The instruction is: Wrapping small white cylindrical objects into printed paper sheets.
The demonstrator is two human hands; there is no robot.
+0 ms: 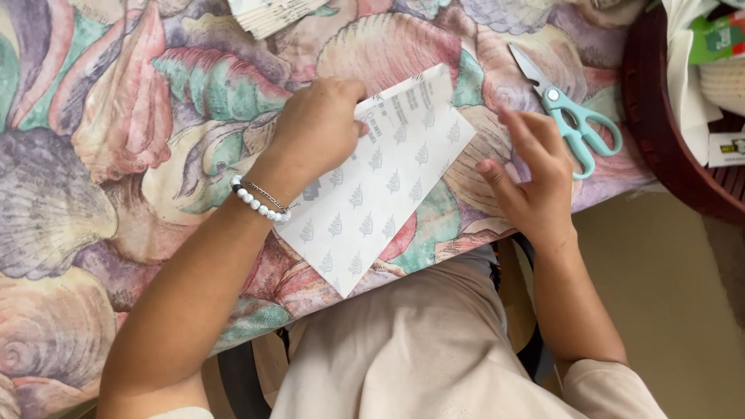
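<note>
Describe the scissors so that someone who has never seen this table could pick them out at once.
Start from the table's seashell-patterned cloth and go to its far right, just short of the dark red basket. The scissors lie flat there, beyond the right hand, which does not touch them. Their pale turquoise handles and short metal blades mark them out from the white patterned paper under the left hand.

green-white packet [718,37] | top right, in dark-red basket [648,116]

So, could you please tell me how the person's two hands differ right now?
The left hand presses flat on the patterned paper; the right hand hovers beside it, fingers spread. The left wrist wears a bead bracelet; the right wrist is bare. Both are over the shell-print tablecloth.
</note>
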